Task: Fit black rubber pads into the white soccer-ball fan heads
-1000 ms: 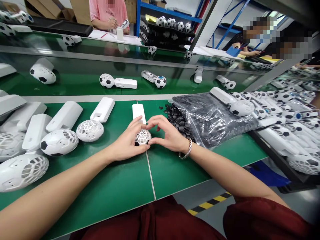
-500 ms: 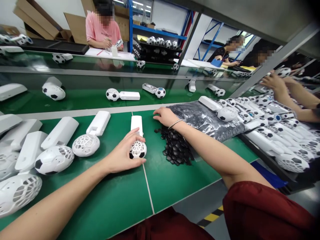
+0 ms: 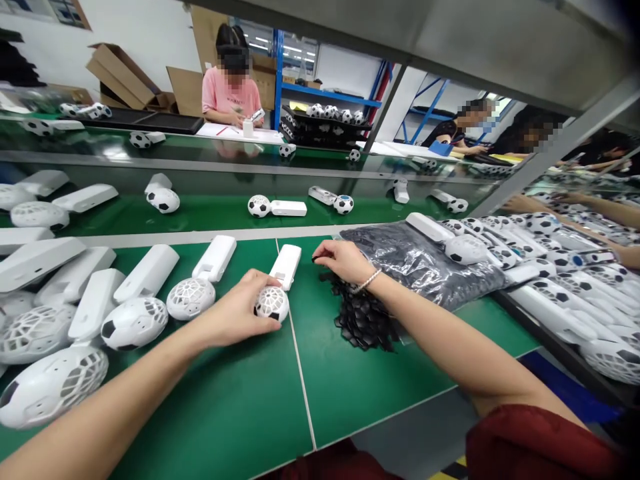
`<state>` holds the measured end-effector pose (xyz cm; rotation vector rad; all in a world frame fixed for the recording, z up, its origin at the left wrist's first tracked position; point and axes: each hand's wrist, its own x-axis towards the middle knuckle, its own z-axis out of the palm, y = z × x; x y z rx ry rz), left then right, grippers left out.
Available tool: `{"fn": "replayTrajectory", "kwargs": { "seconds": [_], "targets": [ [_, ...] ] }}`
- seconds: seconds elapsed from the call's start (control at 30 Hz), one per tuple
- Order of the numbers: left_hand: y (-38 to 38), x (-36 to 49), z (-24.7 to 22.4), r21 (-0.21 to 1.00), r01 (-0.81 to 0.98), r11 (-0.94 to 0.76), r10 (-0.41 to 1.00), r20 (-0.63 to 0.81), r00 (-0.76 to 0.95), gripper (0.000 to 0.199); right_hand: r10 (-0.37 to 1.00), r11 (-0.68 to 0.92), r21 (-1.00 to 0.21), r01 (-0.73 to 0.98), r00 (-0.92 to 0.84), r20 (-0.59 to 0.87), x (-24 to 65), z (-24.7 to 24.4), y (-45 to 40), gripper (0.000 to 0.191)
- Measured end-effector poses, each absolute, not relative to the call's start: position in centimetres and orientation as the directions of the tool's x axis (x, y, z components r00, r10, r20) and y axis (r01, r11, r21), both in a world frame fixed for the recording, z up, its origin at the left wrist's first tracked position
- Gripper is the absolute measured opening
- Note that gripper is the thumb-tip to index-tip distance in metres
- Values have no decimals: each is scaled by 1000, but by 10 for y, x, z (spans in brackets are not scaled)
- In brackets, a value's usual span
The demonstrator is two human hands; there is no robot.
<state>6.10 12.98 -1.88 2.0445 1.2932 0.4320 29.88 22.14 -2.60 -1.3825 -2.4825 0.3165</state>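
My left hand (image 3: 240, 310) is closed around the round head of a white handheld fan (image 3: 273, 304) with a football-patterned grille. The fan lies on the green work surface, its white handle pointing away from me. My right hand (image 3: 345, 260) is over the far side of a heap of small flat black plastic pieces (image 3: 363, 323). Its fingertips are pinched together, with one black piece (image 3: 315, 258) showing at their tips. A clear plastic bag (image 3: 425, 260) of dark pieces lies just right of that hand.
Several more football fans (image 3: 135, 323) crowd the left side. Another fan (image 3: 465, 249) rests on the bag, beside a tray (image 3: 520, 317) packed with fans. A green conveyor belt (image 3: 215, 217) carrying fans runs behind. A person in pink (image 3: 233, 97) sits across; other people work at right.
My view has swung left and up, so things appear further right and lower. The fan's handle now tilts right under my left hand. A black piece now shows at my right fingertips.
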Motion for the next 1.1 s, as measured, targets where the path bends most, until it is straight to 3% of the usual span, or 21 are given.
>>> {"fn": "replayTrajectory", "kwargs": {
  "seconds": [0.1,0.17,0.37,0.67,0.93,1.03,1.1],
  "targets": [
    [136,49,-11,679,661,-319,829,-139,542,52,800,543,-609,579,-578,164,291,-23,193,11],
    [137,46,-9,683,661,-312,802,-185,569,55,741,566,-703,432,-640,203,284,-23,177,9],
    [129,60,-17,653,702,-283,896,-80,436,49,526,729,-647,223,-788,320,265,-36,167,6],
    [126,67,-28,668,656,-350,918,107,381,29,483,799,-563,210,-782,394,246,-38,178,12],
    [122,74,-27,704,652,-282,947,97,305,23,590,686,-654,319,-769,245,241,-35,184,31],
    [121,73,-26,728,643,-238,961,81,264,29,591,720,-582,378,-774,228,246,-29,194,39],
    [121,70,-21,734,641,-222,964,65,259,35,558,772,-474,424,-808,186,253,-25,204,58]
  ]
}}
